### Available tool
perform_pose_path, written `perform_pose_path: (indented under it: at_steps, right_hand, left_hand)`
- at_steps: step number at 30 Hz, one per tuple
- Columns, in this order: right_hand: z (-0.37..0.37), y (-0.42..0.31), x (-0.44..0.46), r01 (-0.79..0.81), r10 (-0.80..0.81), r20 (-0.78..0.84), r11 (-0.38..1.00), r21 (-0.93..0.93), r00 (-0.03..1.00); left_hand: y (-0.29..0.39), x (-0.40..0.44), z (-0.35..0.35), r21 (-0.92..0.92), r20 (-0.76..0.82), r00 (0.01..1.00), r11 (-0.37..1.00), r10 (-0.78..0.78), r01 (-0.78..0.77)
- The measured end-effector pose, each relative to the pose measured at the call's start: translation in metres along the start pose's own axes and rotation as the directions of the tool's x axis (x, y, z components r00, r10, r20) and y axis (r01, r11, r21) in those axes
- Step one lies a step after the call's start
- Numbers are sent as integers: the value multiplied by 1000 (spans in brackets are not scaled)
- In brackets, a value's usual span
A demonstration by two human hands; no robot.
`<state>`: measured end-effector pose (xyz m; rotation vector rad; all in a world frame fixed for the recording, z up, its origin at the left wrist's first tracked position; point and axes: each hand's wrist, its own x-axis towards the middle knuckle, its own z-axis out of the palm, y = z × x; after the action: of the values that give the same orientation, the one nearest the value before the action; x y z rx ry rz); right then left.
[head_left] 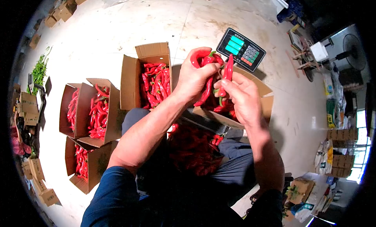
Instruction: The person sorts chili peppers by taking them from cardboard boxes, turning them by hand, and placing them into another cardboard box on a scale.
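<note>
Several red peppers (206, 95) are gripped in my left hand (196, 72), its fingers wrapped round them. My right hand (239, 93) pinches one red pepper (228, 68) by its stem end, beside the bunch. Both hands are raised over an open cardboard box (267, 105) with red peppers in it. Just behind the hands stands a scale display (241, 49) with lit green readouts and a keypad. Between my legs lies a large heap of red peppers (192, 148), partly in shadow.
Open boxes of red peppers stand on the left: one near my left forearm (129, 80), others further out (113, 109) (94, 168). Green peppers (39, 72) lie on the floor at far left. A fan (354, 50) stands at far right.
</note>
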<state>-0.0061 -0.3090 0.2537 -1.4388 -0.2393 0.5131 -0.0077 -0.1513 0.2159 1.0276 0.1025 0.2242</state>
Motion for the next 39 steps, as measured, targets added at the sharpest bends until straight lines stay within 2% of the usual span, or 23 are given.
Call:
perform_pose_path:
  at_steps: [3, 8, 9, 13, 16, 19, 22, 25, 28, 29, 31, 32, 33, 34, 37, 38, 39]
  right_hand:
    - [-4, -5, 1, -32, 16, 89, 983, 180, 996]
    - [-17, -2, 3, -45, 11, 125, 959, 279, 992]
    - [-13, -5, 2, -60, 34, 90, 953, 296, 995]
    - [-24, -4, 6, -222, 117, 228, 825, 519, 967]
    - [-30, -1, 8, -279, 121, 290, 749, 601, 949]
    - [-26, 0, 7, -289, 118, 310, 752, 592, 943]
    - [-32, 12, 13, -253, 72, 354, 828, 500, 933]
    - [-21, -5, 8, -187, 182, 45, 952, 243, 982]
    - [-32, 0, 11, -107, 102, 65, 991, 86, 993]
    - [-33, 1, 11, -119, 110, 77, 985, 122, 991]
    - [-32, 10, 12, -12, 16, 47, 995, -97, 999]
    - [-31, 13, 12, 40, -33, 41, 978, -206, 999]
    - [-29, 12, 11, 9, -14, -20, 971, -238, 1000]
    - [-30, 9, 10, 53, -61, -23, 964, -261, 998]
    - [-42, -6, 7, 188, -214, -34, 916, -354, 976]
    - [-47, -8, 7, 226, -272, -57, 887, -403, 961]
    - [-59, -9, 9, 177, -273, -79, 792, -585, 959]
  left_hand:
    - [4, 5, -8, -131, 74, 990, 983, -116, 125]
    - [5, 10, -11, -88, 99, 992, 992, -80, 89]
    - [6, 9, -10, -92, 108, 991, 992, -79, 89]
    - [12, 4, -6, -151, 173, 983, 984, -65, 92]
    - [19, 4, -9, -210, 312, 942, 958, -123, 195]
    - [18, 2, -7, -146, 219, 971, 981, -96, 130]
    - [14, 5, -9, -154, 200, 973, 977, -114, 147]
    - [9, 8, -9, -95, 98, 990, 989, -104, 114]
    - [3, 10, -10, -65, 65, 996, 996, -54, 58]
    - [3, 10, -9, -20, 49, 997, 998, -52, 53]
    - [6, 8, -6, 70, 17, 999, 997, -47, 46]
    - [5, 8, -5, 47, 32, 998, 998, -55, 53]
    - [3, 10, -6, 24, 47, 997, 998, -62, 60]
    - [1, 12, -6, 2, 62, 996, 998, -68, 68]
    - [7, 20, -17, -210, 199, 952, 938, -234, 274]
    - [7, 20, -17, -321, 215, 958, 913, -189, 253]
    - [9, 20, -17, -347, 208, 967, 913, -150, 216]
